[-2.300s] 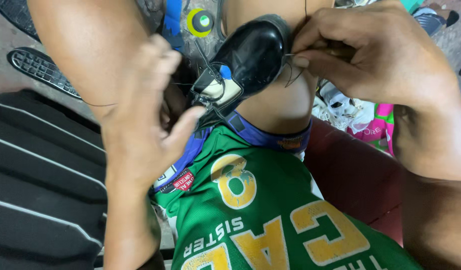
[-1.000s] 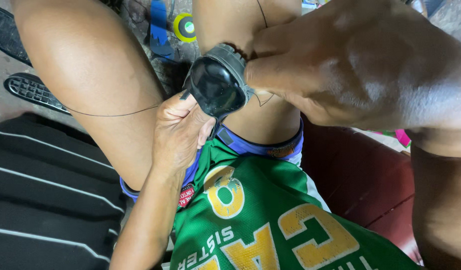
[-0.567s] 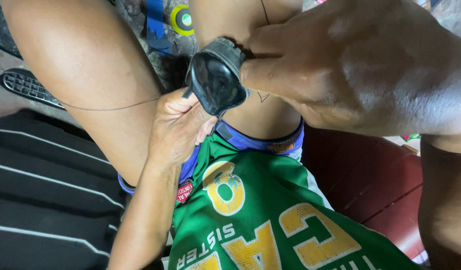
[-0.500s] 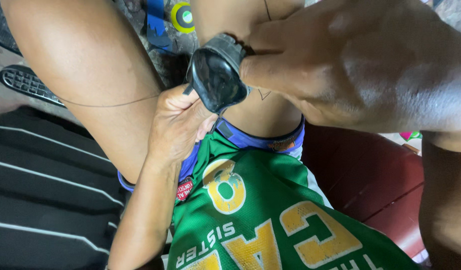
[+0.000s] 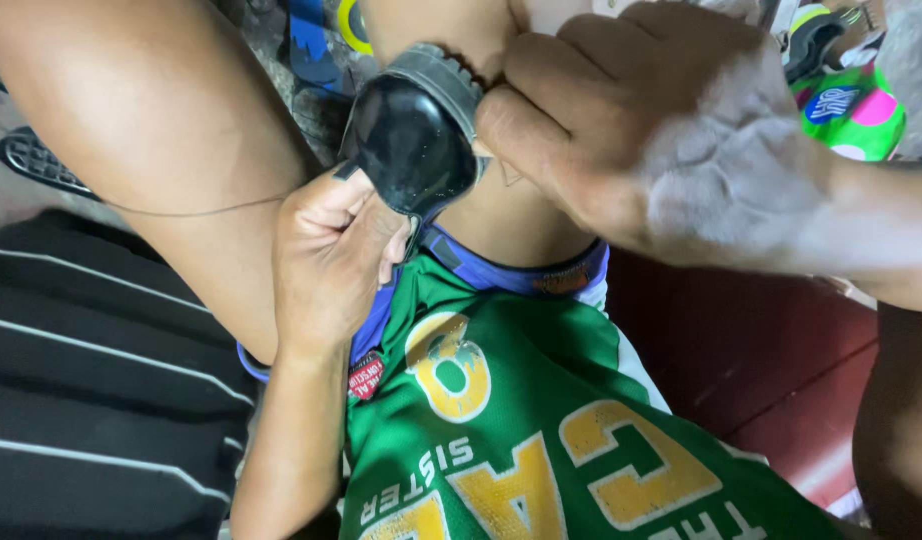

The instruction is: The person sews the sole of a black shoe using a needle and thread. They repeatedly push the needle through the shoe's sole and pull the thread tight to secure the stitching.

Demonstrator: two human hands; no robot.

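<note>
Left hand (image 5: 331, 265) curled under the black shoe (image 5: 411, 140), pinching a thin thread (image 5: 196, 210); right hand (image 5: 621, 130) closed on the sole edge — shoe held between both. Stitching judged underway; thread to be pulled taut next.

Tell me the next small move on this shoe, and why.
Probably draw the thread taut with the right hand. The black shoe is braced toe-up between the knees, the left hand steadies its lower end, and the thread runs slack-free across the thigh toward it; the right hand is pinched at the sole edge, stitch point hidden.
</note>
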